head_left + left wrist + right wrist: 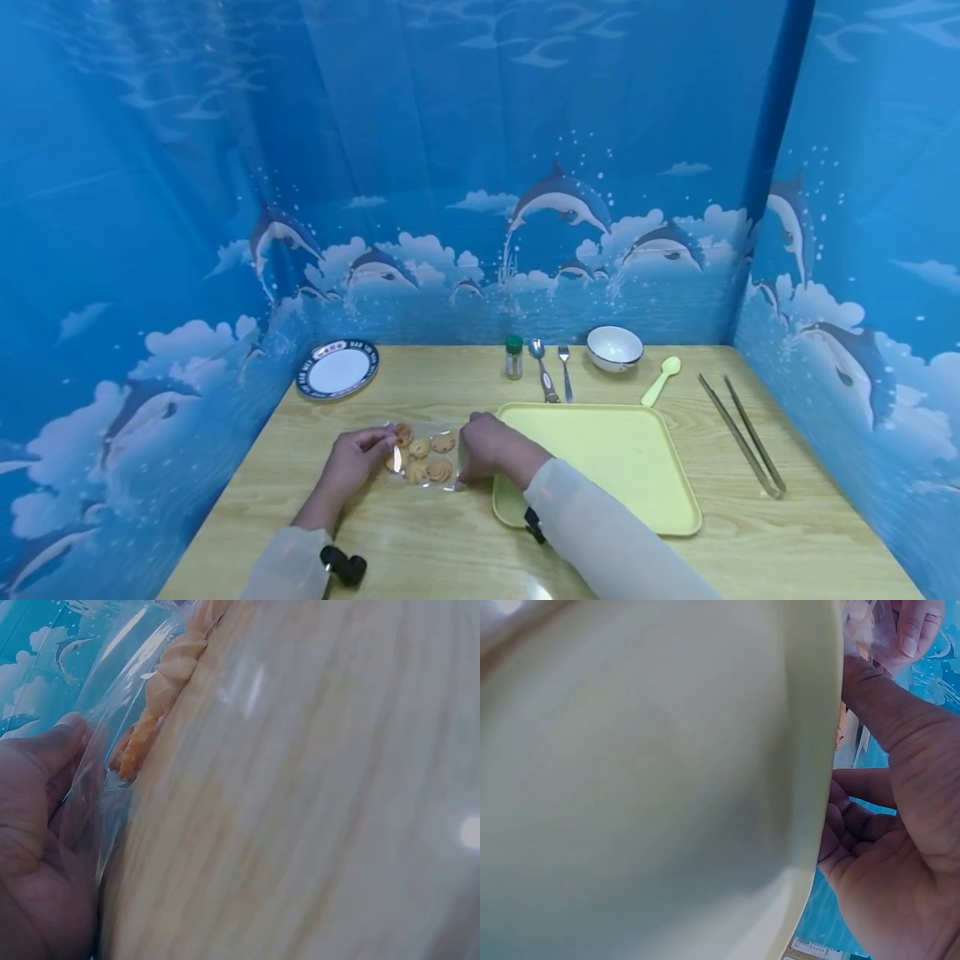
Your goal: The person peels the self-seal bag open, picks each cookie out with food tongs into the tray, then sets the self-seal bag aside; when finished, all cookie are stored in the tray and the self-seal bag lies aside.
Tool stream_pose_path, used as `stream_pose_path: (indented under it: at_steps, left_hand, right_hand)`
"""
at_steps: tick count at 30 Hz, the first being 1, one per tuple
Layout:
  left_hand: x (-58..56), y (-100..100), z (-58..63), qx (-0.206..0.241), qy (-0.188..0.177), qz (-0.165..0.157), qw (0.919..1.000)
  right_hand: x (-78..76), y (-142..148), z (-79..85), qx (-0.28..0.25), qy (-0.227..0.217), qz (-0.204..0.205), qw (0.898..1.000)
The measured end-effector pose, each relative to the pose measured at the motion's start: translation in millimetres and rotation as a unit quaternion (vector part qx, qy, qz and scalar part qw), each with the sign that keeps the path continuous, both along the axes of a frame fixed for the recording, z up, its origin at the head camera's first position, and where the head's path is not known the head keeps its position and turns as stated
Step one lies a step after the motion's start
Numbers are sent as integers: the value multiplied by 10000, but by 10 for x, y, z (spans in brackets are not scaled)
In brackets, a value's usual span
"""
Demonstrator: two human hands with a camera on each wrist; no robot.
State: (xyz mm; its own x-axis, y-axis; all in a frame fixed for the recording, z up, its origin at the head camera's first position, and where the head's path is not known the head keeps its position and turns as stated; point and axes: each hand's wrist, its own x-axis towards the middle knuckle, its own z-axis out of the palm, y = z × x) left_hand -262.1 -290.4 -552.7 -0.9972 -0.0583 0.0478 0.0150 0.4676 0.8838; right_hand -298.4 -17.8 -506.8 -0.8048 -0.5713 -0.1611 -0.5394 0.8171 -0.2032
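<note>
A clear plastic bag of cookies [429,457] lies near the middle of the wooden table. My left hand [358,457] pinches its left end between thumb and fingers; the left wrist view shows the clear film [112,727] running from the thumb along the cookies [169,682]. At the bag's right end, my right hand [486,450] grips with curled fingers, thumb toward the near corner. The yellow tray [600,467] sits just right of the bag, under the right wrist. In the right wrist view its rim [816,750] hides part of the right hand's fingertips [832,825].
A white plate with a dark blue rim [337,371] stands back left. Along the back are a green-capped jar [513,358], a spoon [542,367], a fork [566,375], a white bowl [615,348] and a pale yellow spoon [662,382]. Metal tongs [742,437] lie right of the tray.
</note>
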Motion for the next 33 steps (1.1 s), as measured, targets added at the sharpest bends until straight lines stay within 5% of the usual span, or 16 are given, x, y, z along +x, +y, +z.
stream_pose_path:
  at_steps: [16, 23, 33]
  left_hand:
    - [17, -11, 13, 319, -177, 9, 9993]
    - [12, -4, 32, 391, -275, 102, 9988]
    - [2, -26, -7, 362, -126, 180, 9991]
  right_hand:
    - [19, 311, 204, -738, 7, -49, 9973]
    - [72, 943, 300, -1416, 154, -571, 9882]
    - [338, 2211, 119, -1780, 946, -1626, 9659]
